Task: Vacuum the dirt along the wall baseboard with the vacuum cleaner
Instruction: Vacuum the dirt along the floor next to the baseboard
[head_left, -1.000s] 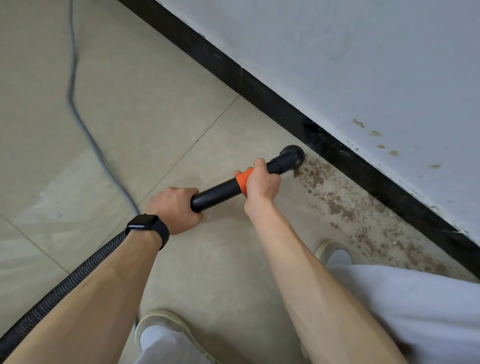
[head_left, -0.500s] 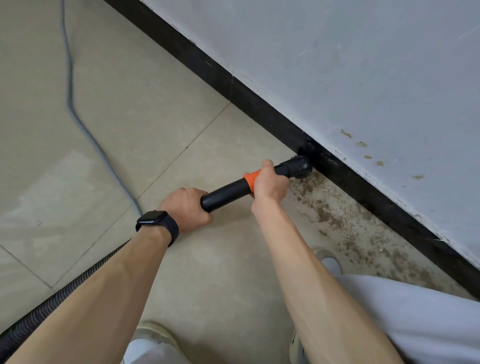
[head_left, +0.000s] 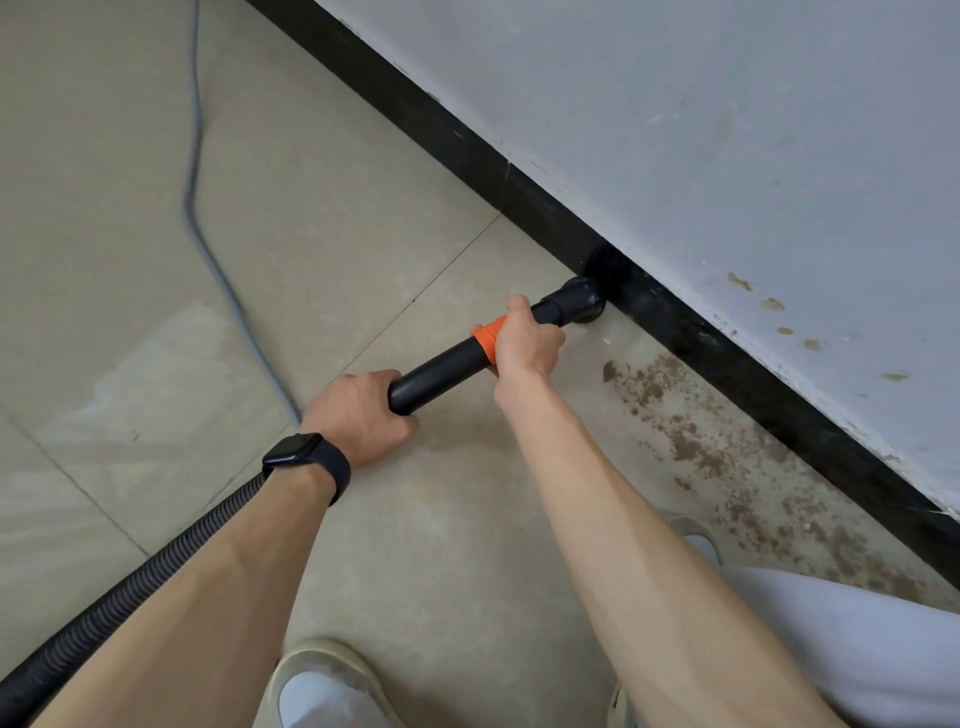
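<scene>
1. Left hand (head_left: 358, 415) is wrapped round the rear end of the black vacuum wand (head_left: 441, 371), fingers curled tight, back of the hand up. Black smartwatch (head_left: 304, 460) on that wrist.
2. Right hand (head_left: 524, 340) grips the wand further forward, fingers closed round it at the orange collar (head_left: 488, 338).
3. Nozzle (head_left: 579, 306) is down at the floor tiles (head_left: 130, 312), right at the foot of the black baseboard (head_left: 457, 140). Touching or just beside: can't tell, black on black.
4. Dirt (head_left: 696, 447) is a brown crumbly strip on the floor along the baseboard, starting near the nozzle's right side and running toward the bottom right.
5. Ribbed black hose (head_left: 130, 587) comes out behind the left hand and passes under the left forearm to the bottom-left corner.
6. Grey cable (head_left: 195, 171) lies loose on the tiles, snaking from the top edge down toward the left hand, well apart from the nozzle.
7. Wall (head_left: 727, 130) is pale, with a few brown spots (head_left: 771, 304) above the dirty stretch.
8. In the way: right shoe (head_left: 696, 535), partly hidden by the forearm, sits at the edge of the dirt. White trouser leg (head_left: 857, 649) covers the floor by the baseboard at bottom right.
9. Left shoe (head_left: 322, 670) is at bottom centre, between the forearms.
</scene>
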